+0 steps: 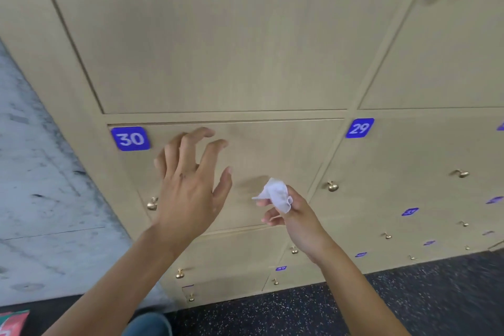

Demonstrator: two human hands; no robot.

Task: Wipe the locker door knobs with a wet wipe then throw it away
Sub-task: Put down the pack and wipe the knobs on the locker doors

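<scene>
Fingers spread, left hand (188, 185) hovers empty while right hand (293, 213) pinches crumpled white wet wipe (278, 194), nearest small brass knob (332, 186) at its two o'clock.

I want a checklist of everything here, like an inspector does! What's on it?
Surface: tan locker doors, all closed; blue number tags 30 and 29.
Job's things: white wet wipe, crumpled; brass knob partly behind the left hand, another knob on door 29's left edge.
Clutter: red-green packet at bottom-left corner.
Hands: left hand spread, holding nothing, in front of door 30; right hand pinches the wipe.
Cables: nothing seen.
Surroundings: grey marbled wall left of the lockers; dark speckled floor.
</scene>
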